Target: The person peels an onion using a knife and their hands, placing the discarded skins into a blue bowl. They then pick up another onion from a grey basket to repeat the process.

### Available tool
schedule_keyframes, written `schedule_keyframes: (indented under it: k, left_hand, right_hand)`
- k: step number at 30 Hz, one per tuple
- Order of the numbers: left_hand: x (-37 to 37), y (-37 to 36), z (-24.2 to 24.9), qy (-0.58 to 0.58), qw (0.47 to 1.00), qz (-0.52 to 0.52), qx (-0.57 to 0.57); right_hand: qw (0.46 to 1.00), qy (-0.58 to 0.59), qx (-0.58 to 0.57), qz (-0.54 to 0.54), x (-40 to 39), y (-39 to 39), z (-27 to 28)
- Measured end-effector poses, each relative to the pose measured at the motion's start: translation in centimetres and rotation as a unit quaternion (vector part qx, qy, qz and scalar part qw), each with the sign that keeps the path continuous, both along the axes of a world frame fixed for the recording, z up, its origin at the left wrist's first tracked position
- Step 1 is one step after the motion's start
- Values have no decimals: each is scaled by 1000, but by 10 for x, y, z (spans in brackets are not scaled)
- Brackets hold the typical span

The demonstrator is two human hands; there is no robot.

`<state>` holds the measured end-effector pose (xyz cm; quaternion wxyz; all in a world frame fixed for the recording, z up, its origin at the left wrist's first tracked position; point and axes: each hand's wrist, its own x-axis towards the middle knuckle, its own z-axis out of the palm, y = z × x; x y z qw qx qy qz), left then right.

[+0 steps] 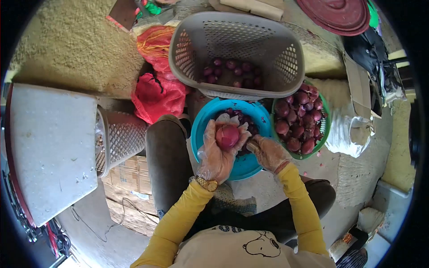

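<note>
Onion (227,136): I am seeing it sitting in the left hand (217,154), above the blue bowl (203,120).
Left hand: I am watching its gloved fingers cupping the onion.
Right hand (269,152): closing around something small just beside the onion; I cannot identify it.

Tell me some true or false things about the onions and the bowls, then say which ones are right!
1. The left hand holds a red onion. True.
2. The onion is held over a yellow bowl. False: it is over the blue bowl.
3. The green bowl is full of red onions. True.
4. The grey basket has a lid on it. False: it is open, with a few onions at the bottom.
5. Both hands are bare. False: the left hand and right hand wear clear plastic gloves.
</note>
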<state>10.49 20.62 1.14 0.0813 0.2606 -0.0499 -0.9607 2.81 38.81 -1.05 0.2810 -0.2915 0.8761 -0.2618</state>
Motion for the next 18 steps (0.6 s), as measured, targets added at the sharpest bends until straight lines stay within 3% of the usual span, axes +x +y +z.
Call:
schedule_keyframes:
  k: [3, 5, 10, 11, 12, 14, 15, 16, 18]
  left_hand:
    - [-15, 6, 0, -50, 998, -9, -21]
    - [-19, 6, 4, -51, 996, -38, -55]
    - [-28, -22, 13, -16, 985, -121, -125]
    - [-33, -29, 13, -1, 974, -157, -166]
    - [-37, -34, 13, 14, 959, -193, -206]
    - [-45, -41, 7, 21, 953, -197, -230]
    - [-49, -43, 5, 27, 947, -199, -251]
    - [-52, -43, 6, 27, 946, -203, -253]
    - [-58, -39, 6, -10, 958, -190, -214]
  right_hand:
    - [1000, -3, -25, -6, -3, 16, 13]
    - [1000, -15, -8, -9, -7, 26, 29]
    - [993, -28, -104, -45, -16, 27, 67]
    - [978, 52, -196, -39, -17, 27, 54]
    - [978, 54, -200, -41, -19, 22, 57]
    - [969, 192, -154, 2, -25, 9, 67]
    - [987, 114, -111, -33, -30, -1, 81]
    - [986, 114, -113, -38, -32, -9, 79]
    - [979, 85, -173, -63, -36, -19, 75]
